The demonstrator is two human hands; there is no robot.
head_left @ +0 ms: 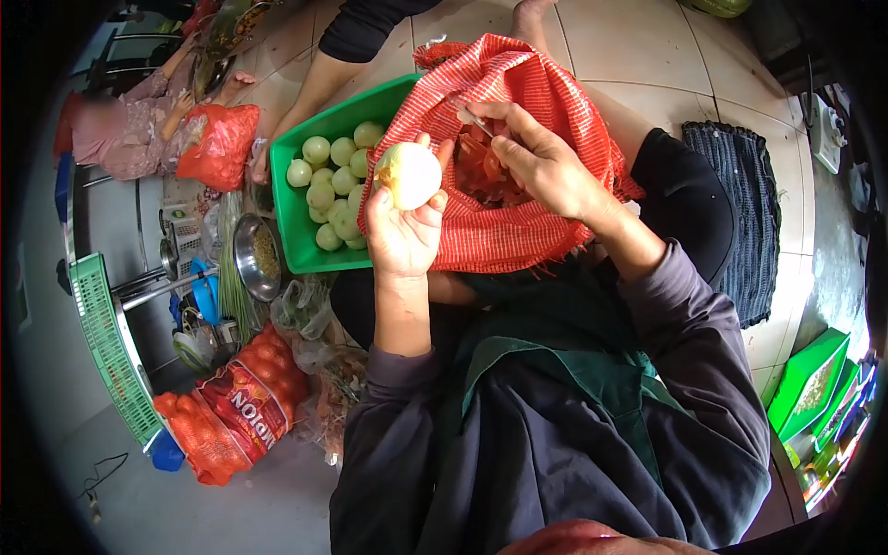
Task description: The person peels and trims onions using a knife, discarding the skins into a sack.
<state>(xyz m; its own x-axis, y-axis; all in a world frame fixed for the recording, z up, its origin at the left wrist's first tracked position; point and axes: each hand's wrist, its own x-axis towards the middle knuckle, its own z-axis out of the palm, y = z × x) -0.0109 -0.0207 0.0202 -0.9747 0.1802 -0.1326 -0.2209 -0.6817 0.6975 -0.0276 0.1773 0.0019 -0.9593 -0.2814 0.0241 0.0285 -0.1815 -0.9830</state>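
Note:
My left hand (404, 231) cups a peeled pale onion (408, 176), the fingers curled round it from below. Thumb and fingers of my right hand (544, 159) are closed on a thin, pale blade-like thing that looks like a small knife (477, 121); its handle is hidden in the grip. Beneath this hand, a red-and-white woven sack (504, 242) lies open across my lap with reddish-brown onion skins (486, 176) inside. Several peeled onions (321, 194) sit in a green tub (287, 231) just left of my left hand.
A red net sack of onions (231, 398) lies at the lower left, near a metal bowl (257, 257). Another person (129, 139) sits at upper left by a red bag (218, 143). A dark mat (735, 217) and green trays (809, 384) are at right.

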